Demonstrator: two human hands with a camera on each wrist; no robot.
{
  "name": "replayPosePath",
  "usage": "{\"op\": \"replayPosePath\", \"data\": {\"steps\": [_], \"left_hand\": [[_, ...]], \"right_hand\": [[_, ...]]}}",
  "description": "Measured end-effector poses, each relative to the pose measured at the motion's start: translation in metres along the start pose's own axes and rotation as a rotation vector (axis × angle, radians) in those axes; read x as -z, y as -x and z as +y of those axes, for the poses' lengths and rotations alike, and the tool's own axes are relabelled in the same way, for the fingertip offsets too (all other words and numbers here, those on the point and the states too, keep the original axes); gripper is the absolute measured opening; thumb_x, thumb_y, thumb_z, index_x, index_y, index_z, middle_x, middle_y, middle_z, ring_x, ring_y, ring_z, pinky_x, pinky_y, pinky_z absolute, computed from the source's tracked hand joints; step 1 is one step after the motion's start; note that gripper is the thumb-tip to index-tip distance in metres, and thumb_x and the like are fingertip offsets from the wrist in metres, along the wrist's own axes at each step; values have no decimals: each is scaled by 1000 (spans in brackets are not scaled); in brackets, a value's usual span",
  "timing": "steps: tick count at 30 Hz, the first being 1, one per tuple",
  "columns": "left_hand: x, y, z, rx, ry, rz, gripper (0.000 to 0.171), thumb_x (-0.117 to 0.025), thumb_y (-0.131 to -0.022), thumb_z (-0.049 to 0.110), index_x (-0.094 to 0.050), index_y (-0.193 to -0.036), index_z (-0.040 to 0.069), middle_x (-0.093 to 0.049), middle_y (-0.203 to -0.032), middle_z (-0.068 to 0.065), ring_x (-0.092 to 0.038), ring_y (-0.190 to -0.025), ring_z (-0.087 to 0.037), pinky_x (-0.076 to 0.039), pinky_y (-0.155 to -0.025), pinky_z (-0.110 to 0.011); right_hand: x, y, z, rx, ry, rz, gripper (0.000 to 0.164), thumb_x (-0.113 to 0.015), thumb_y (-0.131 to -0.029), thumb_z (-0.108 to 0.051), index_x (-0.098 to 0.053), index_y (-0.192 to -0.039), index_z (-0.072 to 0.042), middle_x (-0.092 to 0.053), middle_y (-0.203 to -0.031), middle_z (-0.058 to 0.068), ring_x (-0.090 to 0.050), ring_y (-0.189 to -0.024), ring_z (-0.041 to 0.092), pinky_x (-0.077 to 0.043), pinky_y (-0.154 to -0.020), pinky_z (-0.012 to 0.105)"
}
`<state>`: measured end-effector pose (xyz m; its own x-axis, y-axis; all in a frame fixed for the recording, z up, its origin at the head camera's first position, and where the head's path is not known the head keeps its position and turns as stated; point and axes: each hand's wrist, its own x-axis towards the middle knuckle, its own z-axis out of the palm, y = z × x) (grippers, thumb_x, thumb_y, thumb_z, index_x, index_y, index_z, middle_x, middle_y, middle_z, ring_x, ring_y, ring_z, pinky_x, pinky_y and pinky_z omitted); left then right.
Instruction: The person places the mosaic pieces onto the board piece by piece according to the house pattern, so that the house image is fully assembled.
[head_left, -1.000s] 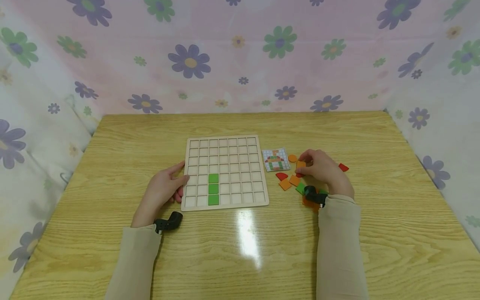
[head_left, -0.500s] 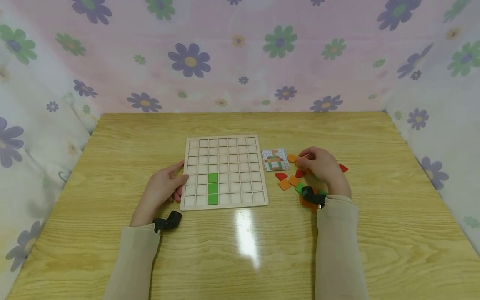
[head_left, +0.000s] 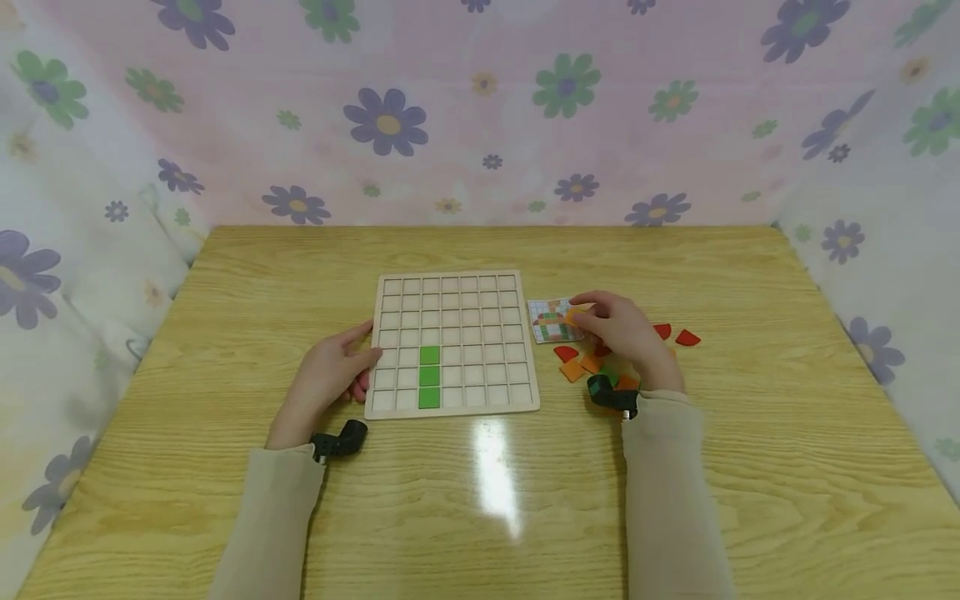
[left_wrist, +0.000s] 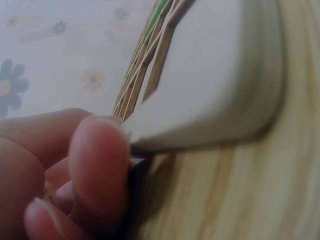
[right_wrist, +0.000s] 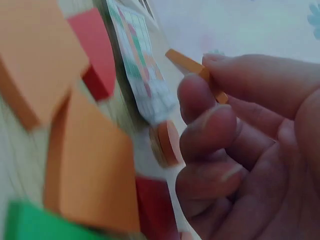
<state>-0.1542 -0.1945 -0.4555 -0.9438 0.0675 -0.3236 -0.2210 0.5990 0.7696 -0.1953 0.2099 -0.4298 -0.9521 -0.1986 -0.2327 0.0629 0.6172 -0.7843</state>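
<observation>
A pale wooden grid board [head_left: 483, 332] lies flat on the table, with green square tiles [head_left: 429, 377] filling three cells of one column. My left hand [head_left: 324, 379] holds the board's left edge, thumb at the rim and the other fingers bent beside it; the left wrist view shows these fingers [left_wrist: 97, 165] against the board's corner. Over a small pattern card [head_left: 546, 323], my right hand [head_left: 618, 329] pinches an orange tile [right_wrist: 190, 64] between thumb and fingers. The hand covers part of the card and some loose pieces.
Loose orange squares [head_left: 572, 370], red rounded pieces [head_left: 687, 337] and a green piece [head_left: 609, 375] are scattered around and under the right hand. An orange disc [right_wrist: 169, 142] lies near the card. Flowered cloth [head_left: 450, 125] hangs behind the wooden table [head_left: 420, 500].
My right hand has moved left from the loose pieces to the card, carrying an orange tile. Red pieces at the right are uncovered. The left hand stays at the board.
</observation>
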Motion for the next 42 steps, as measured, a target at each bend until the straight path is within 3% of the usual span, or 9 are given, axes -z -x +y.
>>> {"op": "replayPosePath", "data": {"steps": [7,15,20,25,31,35,42], "left_hand": [[0,1,1,-2,-8,-2,60,-55,-86,42,-31,-139,30,-58,-57,-9,-58,-47,-22,-46,-44,-33],[0,1,0,-10,-14,4,60,-55,-86,42,-31,-139,29,-58,-56,-9,-57,-46,-22,-46,-43,-33],[1,1,-1,-19,-20,7,60,-55,-86,42,-31,-139,29,-58,-56,-9,-57,-45,-21,-46,-43,-33],[1,2,1,-19,-16,4,59,-55,-86,41,-31,-139,29,-58,-57,-9,-57,-46,-22,-46,-43,-33],[1,1,1,-13,-8,2,58,-55,-86,41,-31,-139,31,-58,-57,-9,-58,-46,-22,-46,-44,-33],[1,0,1,-22,-9,3,59,-54,-87,41,-31,-139,29,-58,-57,-9,-57,-46,-22,-46,-43,-33],[1,1,1,-17,-1,-1,59,-55,-87,40,-31,-140,28,-58,-56,-9,-57,-45,-22,-45,-42,-33]], "right_hand": [[-10,-2,-7,-18,-82,-79,33,-54,-89,-32,-52,-118,-16,-53,-78,14,-50,-60,27,-43,-51,32],[-21,-5,-13,31,-33,-109,29,-57,-88,-30,-55,-115,-20,-55,-82,10,-50,-65,25,-43,-57,32],[-29,-9,-18,108,22,-197,26,-55,-89,-28,-57,-114,-21,-54,-76,11,-49,-58,24,-42,-55,33],[-39,-12,-24,148,62,-265,24,-57,-88,-29,-59,-110,-23,-55,-80,6,-48,-56,21,-42,-54,31],[-51,-12,-34,210,0,-365,26,-58,-88,-23,-59,-113,-18,-58,-81,8,-46,-57,20,-41,-52,29],[-57,-11,-40,234,18,-388,25,-60,-86,-22,-60,-111,-19,-60,-78,6,-50,-55,20,-43,-52,30],[-74,-11,-51,220,-18,-513,24,-58,-87,-22,-58,-111,-19,-61,-77,7,-53,-51,23,-48,-51,36]]}}
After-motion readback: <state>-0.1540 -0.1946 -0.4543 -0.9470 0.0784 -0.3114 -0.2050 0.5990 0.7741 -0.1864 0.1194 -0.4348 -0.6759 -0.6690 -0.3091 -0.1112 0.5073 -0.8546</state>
